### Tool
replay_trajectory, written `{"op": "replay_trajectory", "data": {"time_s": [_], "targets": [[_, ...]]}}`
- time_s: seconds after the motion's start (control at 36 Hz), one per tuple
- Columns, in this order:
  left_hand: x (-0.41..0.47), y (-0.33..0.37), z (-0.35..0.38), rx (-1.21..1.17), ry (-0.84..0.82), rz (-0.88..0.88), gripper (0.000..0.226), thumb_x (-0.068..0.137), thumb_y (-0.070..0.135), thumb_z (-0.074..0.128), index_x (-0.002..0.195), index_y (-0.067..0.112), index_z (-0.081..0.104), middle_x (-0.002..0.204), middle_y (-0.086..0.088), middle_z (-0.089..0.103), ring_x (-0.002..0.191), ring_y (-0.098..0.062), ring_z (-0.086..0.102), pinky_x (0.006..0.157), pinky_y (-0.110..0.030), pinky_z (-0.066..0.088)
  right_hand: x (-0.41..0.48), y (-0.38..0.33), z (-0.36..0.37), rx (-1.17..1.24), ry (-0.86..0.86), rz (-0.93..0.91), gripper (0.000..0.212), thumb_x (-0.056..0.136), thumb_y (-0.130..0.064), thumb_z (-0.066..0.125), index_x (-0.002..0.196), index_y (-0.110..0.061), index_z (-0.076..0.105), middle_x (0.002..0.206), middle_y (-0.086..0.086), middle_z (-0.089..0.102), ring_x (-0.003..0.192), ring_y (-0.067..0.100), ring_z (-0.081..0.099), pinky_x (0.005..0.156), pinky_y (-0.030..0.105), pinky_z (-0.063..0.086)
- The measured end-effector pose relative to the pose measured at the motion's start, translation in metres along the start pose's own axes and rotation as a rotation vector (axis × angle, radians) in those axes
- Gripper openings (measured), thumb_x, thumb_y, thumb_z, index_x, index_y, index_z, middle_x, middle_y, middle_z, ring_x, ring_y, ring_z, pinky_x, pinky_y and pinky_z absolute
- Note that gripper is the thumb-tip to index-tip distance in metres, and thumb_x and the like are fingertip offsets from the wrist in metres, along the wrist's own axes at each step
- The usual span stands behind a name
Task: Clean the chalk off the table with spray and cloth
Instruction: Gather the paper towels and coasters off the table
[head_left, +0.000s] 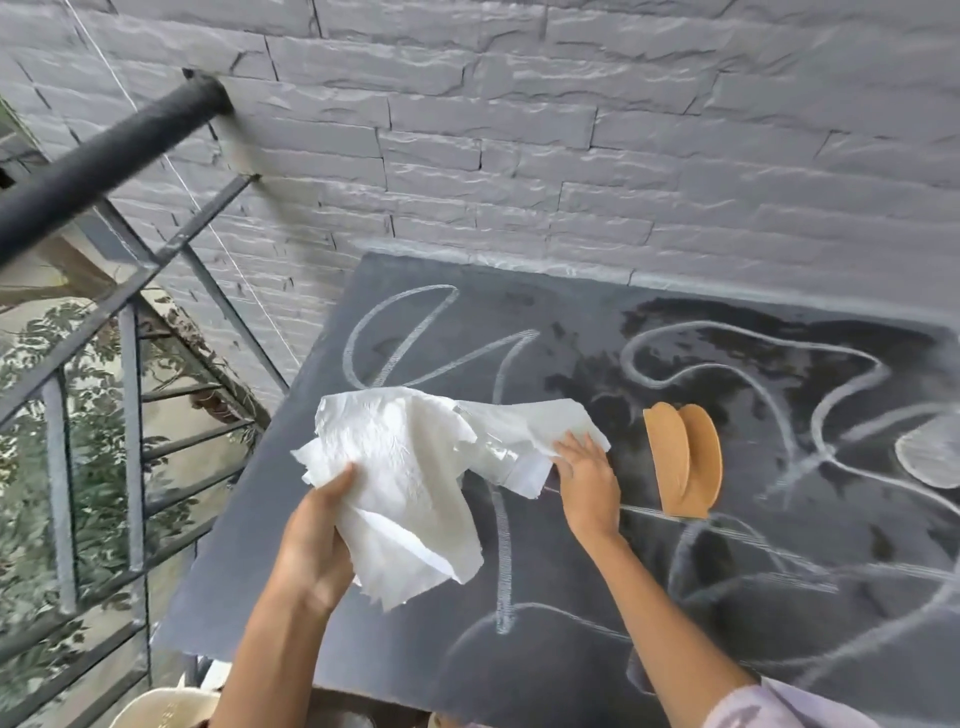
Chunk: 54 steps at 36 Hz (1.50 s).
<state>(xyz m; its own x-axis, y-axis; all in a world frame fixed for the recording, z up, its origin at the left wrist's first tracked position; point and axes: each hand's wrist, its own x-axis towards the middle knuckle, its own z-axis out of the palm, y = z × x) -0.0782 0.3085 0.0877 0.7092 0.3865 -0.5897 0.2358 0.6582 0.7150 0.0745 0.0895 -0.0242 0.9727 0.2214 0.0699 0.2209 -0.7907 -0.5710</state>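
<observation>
A dark slate table (291, 545) is covered in looping white chalk lines (503, 561), with wet dark patches toward the back right. A crumpled white paper cloth (415, 467) hangs above the table's left part. My left hand (317, 540) grips its lower left side. My right hand (587, 478) pinches the cloth's right corner, close to the tabletop. No spray bottle shows in view.
A tan wooden napkin holder (683, 462) stands upright just right of my right hand. A pale round object (930, 457) lies at the right edge. A grey stone wall (571, 145) backs the table. A black metal railing (130, 291) runs along the left, foliage below.
</observation>
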Motion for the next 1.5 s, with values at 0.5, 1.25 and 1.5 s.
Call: {"op": "replay_trajectory", "data": {"time_s": [0.5, 1.25, 1.5], "targets": [[0.006, -0.015, 0.036, -0.06, -0.036, -0.031, 0.026, 0.095, 0.023, 0.048, 0.103, 0.005, 0.064, 0.083, -0.013, 0.074, 0.072, -0.026, 0.071, 0.068, -0.04, 0.051, 0.017, -0.055, -0.086, 0.648, 0.225, 0.068, 0.035, 0.09, -0.018, 0.059, 0.064, 0.002, 0.048, 0.059, 0.014, 0.043, 0.058, 0.009, 0.036, 0.055, 0.025, 0.03], [-0.003, -0.016, 0.045, -0.089, -0.25, -0.109, 0.061, 0.088, 0.054, 0.05, 0.118, 0.003, 0.064, 0.121, -0.021, 0.063, 0.115, -0.033, 0.059, 0.092, -0.044, 0.048, -0.066, -0.109, -0.054, 0.182, -0.411, -0.671, 0.07, 0.094, -0.055, 0.04, 0.148, -0.013, 0.024, 0.158, -0.003, 0.01, 0.142, 0.001, -0.011, 0.117, 0.03, -0.006], [-0.003, -0.012, 0.022, -0.039, 0.071, -0.02, 0.023, 0.096, 0.018, 0.045, 0.104, 0.007, 0.063, 0.088, -0.014, 0.074, 0.082, -0.029, 0.07, 0.071, -0.042, 0.051, -0.026, -0.086, -0.044, 0.292, -0.243, -0.509, 0.043, 0.093, -0.018, 0.049, 0.136, -0.009, 0.046, 0.149, 0.0, 0.033, 0.142, 0.005, 0.014, 0.117, 0.022, 0.001]]}}
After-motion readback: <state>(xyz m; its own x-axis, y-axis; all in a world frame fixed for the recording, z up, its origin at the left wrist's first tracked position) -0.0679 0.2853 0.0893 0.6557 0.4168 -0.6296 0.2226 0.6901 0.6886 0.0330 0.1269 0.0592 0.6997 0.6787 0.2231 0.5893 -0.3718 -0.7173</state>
